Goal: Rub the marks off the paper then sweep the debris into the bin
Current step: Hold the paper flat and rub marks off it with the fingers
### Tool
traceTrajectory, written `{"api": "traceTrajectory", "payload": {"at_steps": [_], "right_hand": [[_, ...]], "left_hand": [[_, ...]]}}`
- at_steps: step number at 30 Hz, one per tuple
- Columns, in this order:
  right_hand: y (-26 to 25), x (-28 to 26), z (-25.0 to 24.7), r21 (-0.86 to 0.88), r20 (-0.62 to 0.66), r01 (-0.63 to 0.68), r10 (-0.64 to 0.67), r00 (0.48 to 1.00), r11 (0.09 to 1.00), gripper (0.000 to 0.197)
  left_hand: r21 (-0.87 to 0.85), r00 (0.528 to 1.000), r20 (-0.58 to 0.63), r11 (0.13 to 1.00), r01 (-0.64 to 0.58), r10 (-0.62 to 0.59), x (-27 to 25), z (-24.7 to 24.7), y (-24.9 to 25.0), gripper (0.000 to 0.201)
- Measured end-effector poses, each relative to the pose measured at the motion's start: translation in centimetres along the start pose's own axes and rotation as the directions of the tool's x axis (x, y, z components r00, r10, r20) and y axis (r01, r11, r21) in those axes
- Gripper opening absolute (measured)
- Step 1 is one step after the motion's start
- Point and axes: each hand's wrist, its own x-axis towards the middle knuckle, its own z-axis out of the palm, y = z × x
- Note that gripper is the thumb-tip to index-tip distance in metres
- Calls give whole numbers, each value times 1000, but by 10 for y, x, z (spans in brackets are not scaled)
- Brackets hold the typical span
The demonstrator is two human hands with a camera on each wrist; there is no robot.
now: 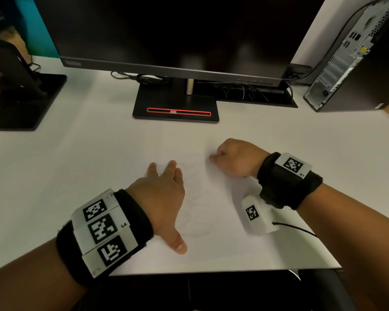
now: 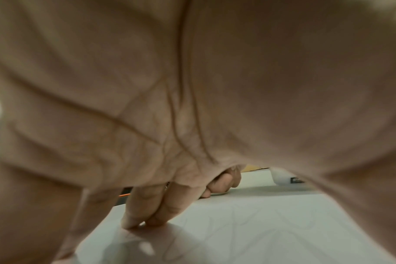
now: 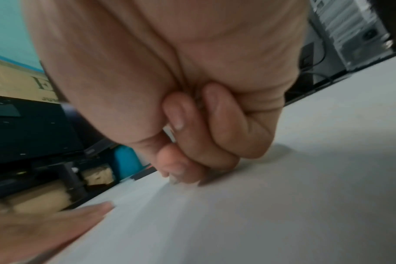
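Your left hand [image 1: 164,198] is pressing the paper [image 1: 211,209] flat, fingers [image 2: 145,205] straight; right hand [image 1: 236,157] is resting curled by the sheet's far edge, contents untellable

Black wristbands [image 1: 130,212] on both bare forearms; white tag blocks [image 1: 103,230] with black square codes.

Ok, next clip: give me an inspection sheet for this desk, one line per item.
Surface: white desk, lit.
Job's things: paper lying flat, faint pencil marks; eraser not identifiable; no bin in view.
Clutter: nothing seen.
Grippers: left hand flat on the paper, fingers straight; right hand curled, fingertips down at the paper, contents hidden.
Cables: bundle behind the monitor stand.
Surroundings: dark monitor, computer tower.
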Motion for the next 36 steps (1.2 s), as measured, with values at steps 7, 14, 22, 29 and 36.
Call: {"api": "traceTrajectory", "payload": {"at_steps": [7, 14, 22, 29, 36], "right_hand": [[-1, 2, -2, -37, -16, 6, -7, 1000, 999, 45], [-3, 3, -4, -49, -6, 15, -16, 1000, 999, 46], [2, 4, 0, 9, 26, 0, 0, 1000, 1000, 46], [-5, -1, 6, -22, 81, 76, -74, 994, 997, 48], [-6, 4, 3, -52, 28, 75, -74, 997, 996, 50]], "left_hand": [[7, 1000, -4, 1000, 4, -4, -1, 0, 0, 155], [37, 1000, 14, 999, 19, -19, -4, -5, 3, 153], [-9, 980, -197, 999, 35, -36, 15, -30, -12, 109], [4, 991, -109, 997, 77, -77, 29, -28, -19, 135], [23, 991, -91, 995, 99, -96, 33, -30, -16, 136]]}}
